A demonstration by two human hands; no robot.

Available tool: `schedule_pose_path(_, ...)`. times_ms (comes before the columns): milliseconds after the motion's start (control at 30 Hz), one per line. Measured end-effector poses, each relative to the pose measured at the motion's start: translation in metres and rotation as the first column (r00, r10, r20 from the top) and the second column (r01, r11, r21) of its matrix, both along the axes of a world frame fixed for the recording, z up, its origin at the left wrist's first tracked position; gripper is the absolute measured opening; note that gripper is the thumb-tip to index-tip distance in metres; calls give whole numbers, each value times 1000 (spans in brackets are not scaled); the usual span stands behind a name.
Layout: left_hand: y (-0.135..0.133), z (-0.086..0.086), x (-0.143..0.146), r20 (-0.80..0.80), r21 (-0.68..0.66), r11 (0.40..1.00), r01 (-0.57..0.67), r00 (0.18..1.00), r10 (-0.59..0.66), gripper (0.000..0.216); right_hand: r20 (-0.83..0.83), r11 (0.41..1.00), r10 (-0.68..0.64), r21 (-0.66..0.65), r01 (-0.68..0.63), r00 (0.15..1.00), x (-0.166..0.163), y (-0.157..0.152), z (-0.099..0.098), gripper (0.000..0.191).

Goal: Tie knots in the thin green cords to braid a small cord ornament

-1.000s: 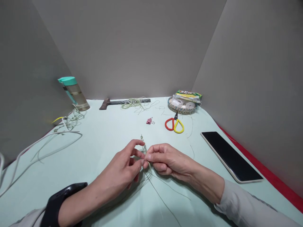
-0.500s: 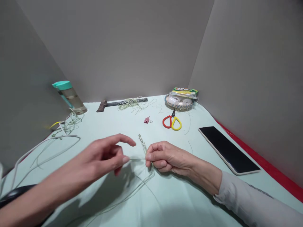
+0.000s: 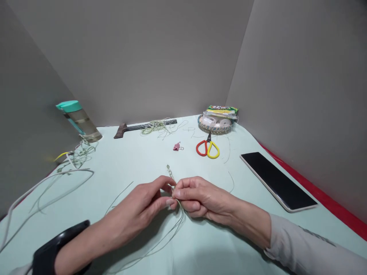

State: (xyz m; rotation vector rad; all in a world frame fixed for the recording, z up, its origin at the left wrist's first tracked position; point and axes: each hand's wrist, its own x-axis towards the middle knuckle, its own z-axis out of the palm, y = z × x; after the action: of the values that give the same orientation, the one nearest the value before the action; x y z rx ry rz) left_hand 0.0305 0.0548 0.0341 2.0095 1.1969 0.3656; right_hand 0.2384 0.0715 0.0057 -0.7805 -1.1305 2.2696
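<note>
"Green and thin, that cord (image 3: 170, 172): where does it lie?"

"Between the two hands, low on the middle of the pale table cover (image 3: 137, 160). Its knotted end sticks out from the fingertips toward 12 o'clock. The loose strands trail off under the palms toward 6 and 7 o'clock, lying on the cover."

"And the grip?"

"The left hand (image 3: 143, 206) has thumb and forefinger closed on the cord. The right hand (image 3: 200, 196) pinches it the same way, and the fingertips of both meet at the one spot. A dark watch (image 3: 54, 252) sits on the left wrist, and a grey sleeve (image 3: 309, 248) covers the right arm."

"What is around them?"

"A pink binder clip (image 3: 177, 146) lies at 12 o'clock from the hands. The scissors (image 3: 208, 148), with one red and one yellow handle, are at 1 o'clock, closed. Behind them is a round basket (image 3: 213, 131) holding white rolls. A dark phone (image 3: 278, 179) lies flat at 2 o'clock, well apart. At 11 o'clock there is a dark bar (image 3: 129, 127) with a tangle of thread on it. A bottle (image 3: 78, 120) with a teal cap stands at 10 o'clock, and a white cable (image 3: 43, 187) loops at 9."
</note>
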Motion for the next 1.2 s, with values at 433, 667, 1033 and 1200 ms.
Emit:
schedule_pose_path(433, 0, -24, 1, 172, -173, 982, -71, 980, 101, 28, -22, 983, -172, -69, 170, 985, -8, -10, -6, 14)
schedule_pose_path(667, 2, -24, -2, 133, -179, 983, -48, 989, 72, 33, -4, 988, -142, -53, 142, 990, -6, -11, -7, 13)
schedule_pose_path(1033, 4, -23, 1, 52, -73, 995, -63, 996, 67, 41, 237, 973, -112, 225, 58, 965, 5, -4, 1, 19)
schedule_pose_path(1200, 0, -26, -3, -19, 62, 998, -29, 999, 30, 38, 480, 812, -213, 572, -120, 851, 31, 4, 32, 8)
